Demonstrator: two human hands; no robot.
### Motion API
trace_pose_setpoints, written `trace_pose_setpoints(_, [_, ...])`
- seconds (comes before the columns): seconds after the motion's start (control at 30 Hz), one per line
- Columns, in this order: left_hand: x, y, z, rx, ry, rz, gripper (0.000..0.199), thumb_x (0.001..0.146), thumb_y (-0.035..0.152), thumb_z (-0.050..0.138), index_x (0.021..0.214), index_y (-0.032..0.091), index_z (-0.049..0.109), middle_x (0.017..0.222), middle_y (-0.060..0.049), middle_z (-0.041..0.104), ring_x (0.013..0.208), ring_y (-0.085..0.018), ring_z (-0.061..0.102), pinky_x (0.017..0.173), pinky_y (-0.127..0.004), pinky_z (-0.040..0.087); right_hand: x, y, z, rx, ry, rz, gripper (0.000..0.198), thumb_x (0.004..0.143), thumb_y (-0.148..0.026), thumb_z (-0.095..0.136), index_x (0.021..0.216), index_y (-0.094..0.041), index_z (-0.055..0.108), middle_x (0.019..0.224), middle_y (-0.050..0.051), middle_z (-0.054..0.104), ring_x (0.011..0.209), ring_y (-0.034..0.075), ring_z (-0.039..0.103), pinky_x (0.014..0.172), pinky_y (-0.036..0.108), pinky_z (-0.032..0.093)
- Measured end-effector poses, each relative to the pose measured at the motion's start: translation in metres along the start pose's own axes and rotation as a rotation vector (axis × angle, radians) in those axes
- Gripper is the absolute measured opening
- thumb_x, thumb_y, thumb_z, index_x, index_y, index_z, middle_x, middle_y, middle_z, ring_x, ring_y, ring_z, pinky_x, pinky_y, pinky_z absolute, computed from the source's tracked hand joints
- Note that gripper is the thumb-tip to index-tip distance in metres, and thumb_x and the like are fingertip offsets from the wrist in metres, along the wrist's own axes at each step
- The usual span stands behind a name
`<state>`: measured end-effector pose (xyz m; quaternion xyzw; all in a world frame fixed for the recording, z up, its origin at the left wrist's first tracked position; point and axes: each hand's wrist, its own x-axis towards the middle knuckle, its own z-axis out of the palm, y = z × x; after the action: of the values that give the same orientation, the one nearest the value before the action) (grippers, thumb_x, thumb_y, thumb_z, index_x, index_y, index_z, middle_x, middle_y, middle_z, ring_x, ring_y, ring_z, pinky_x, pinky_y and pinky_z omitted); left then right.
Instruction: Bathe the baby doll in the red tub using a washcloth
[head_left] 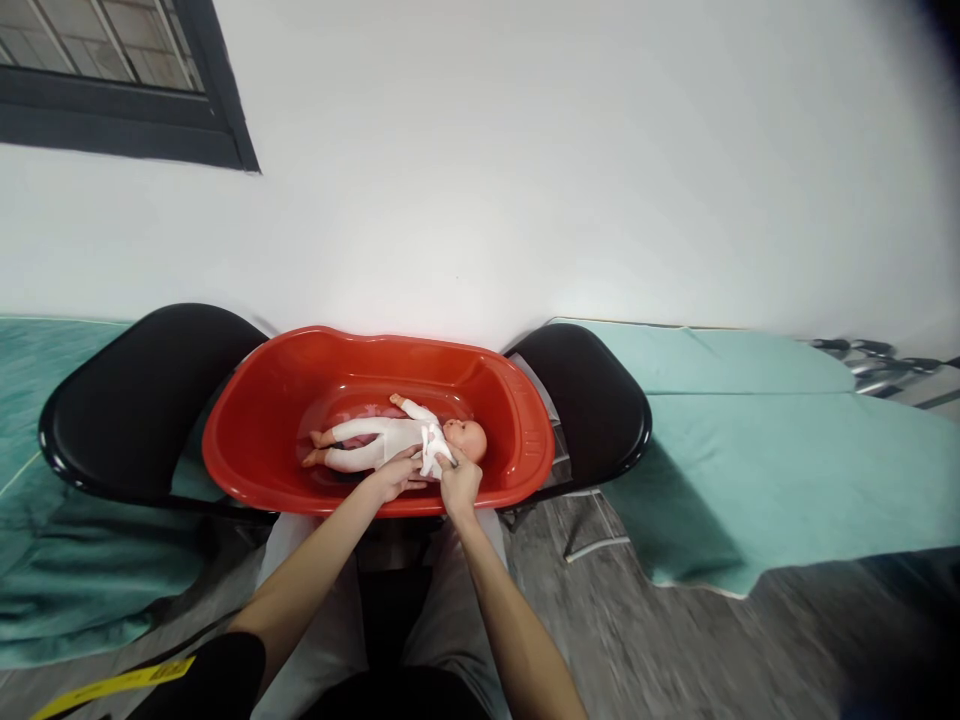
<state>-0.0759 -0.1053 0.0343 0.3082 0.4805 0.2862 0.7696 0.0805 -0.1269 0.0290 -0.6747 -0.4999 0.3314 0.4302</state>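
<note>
A baby doll (390,437) in a white suit lies on its back in a red plastic tub (517,420), head to the right. My left hand (395,474) rests on the near side of the doll's body, fingers curled against the white cloth. My right hand (458,481) pinches the white cloth at the doll's chest, just below its head (470,438). Whether the left hand grips the cloth or only presses on it is unclear.
The tub rests across two black chairs, one at the left (127,400) and one at the right (600,400). Teal sheets cover a surface to the right (750,440) and left (45,540). A white wall (480,180) stands behind, with a dark window frame (120,90).
</note>
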Motion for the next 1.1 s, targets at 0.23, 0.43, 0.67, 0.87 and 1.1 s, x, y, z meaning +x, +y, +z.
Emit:
trace_pose_setpoints(0.23, [0.012,-0.011,-0.014,-0.067,-0.003,-0.024,0.087,0.089,0.018,0.067,0.171,0.022,0.04,0.149,-0.015,0.07,0.137,-0.033,0.067,0.113,-0.041,0.053,0.007,-0.002,0.001,-0.069,-0.096,-0.101,0.04,0.085,-0.031,0.071,0.118,-0.015,0.087,0.121,0.012,0.084,0.11,0.028,0.077,0.106,0.034,0.06])
trace_pose_setpoints(0.43, [0.018,-0.012,-0.018,-0.058,-0.012,0.004,0.084,0.091,0.027,0.073,0.169,0.023,0.043,0.152,-0.015,0.068,0.141,-0.034,0.065,0.114,-0.042,0.054,0.017,0.003,0.005,-0.044,-0.152,-0.189,0.037,0.088,-0.025,0.066,0.118,-0.017,0.086,0.132,0.012,0.081,0.127,0.031,0.074,0.118,0.041,0.055])
trace_pose_setpoints(0.67, [0.011,-0.006,-0.009,-0.046,-0.015,-0.001,0.092,0.093,0.02,0.065,0.178,0.022,0.031,0.147,-0.015,0.072,0.137,-0.033,0.068,0.113,-0.042,0.055,0.015,0.012,0.005,0.033,-0.04,-0.164,0.038,0.084,-0.025,0.069,0.117,-0.015,0.084,0.138,0.014,0.078,0.13,0.032,0.072,0.122,0.044,0.054])
trace_pose_setpoints(0.87, [0.007,-0.003,-0.006,-0.052,-0.026,0.014,0.085,0.095,0.016,0.058,0.177,0.023,0.035,0.145,-0.012,0.073,0.133,-0.029,0.069,0.109,-0.037,0.055,0.014,0.02,0.01,-0.007,0.016,-0.181,0.032,0.083,-0.029,0.072,0.111,-0.016,0.082,0.132,0.015,0.078,0.126,0.032,0.071,0.12,0.043,0.055])
trace_pose_setpoints(1.1, [0.011,-0.008,-0.009,-0.032,0.057,0.032,0.074,0.101,0.028,0.062,0.172,0.019,0.044,0.144,-0.015,0.073,0.131,-0.031,0.069,0.106,-0.038,0.055,0.018,0.02,0.013,-0.076,-0.104,-0.309,0.042,0.096,-0.035,0.061,0.128,-0.015,0.081,0.141,0.018,0.074,0.136,0.032,0.066,0.126,0.047,0.049])
